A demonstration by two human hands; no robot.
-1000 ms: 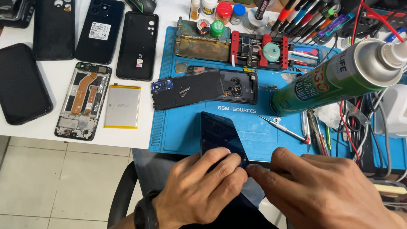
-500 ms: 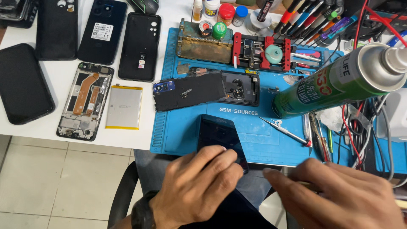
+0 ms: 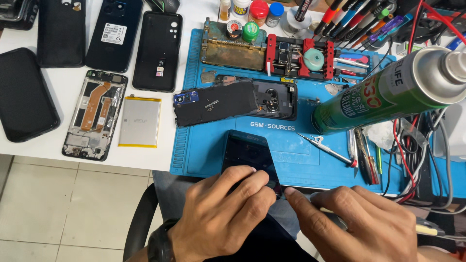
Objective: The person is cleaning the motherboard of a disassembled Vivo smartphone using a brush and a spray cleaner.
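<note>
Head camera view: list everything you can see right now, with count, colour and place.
Dark phone: 1, black-blue, near edge of the mat, under both hands.
Work mat: 1, blue, centre of the white table.
Opened phone body: 1, black with a blue camera part, mid-mat.
Spray can: 1, green with a silver top, lying on the mat's right side.
Screwdriver: 1, silver with a red end, right of the dark phone.
Clamp fixture: 1, red, far edge of the mat.
Battery: 1, silver with yellow edges, left of the mat.
Phone frame: 1, stripped, beside the battery.
Back covers: at least 3, dark, far left.
Left hand: on the dark phone.
Right hand: at the phone's right edge.
</note>
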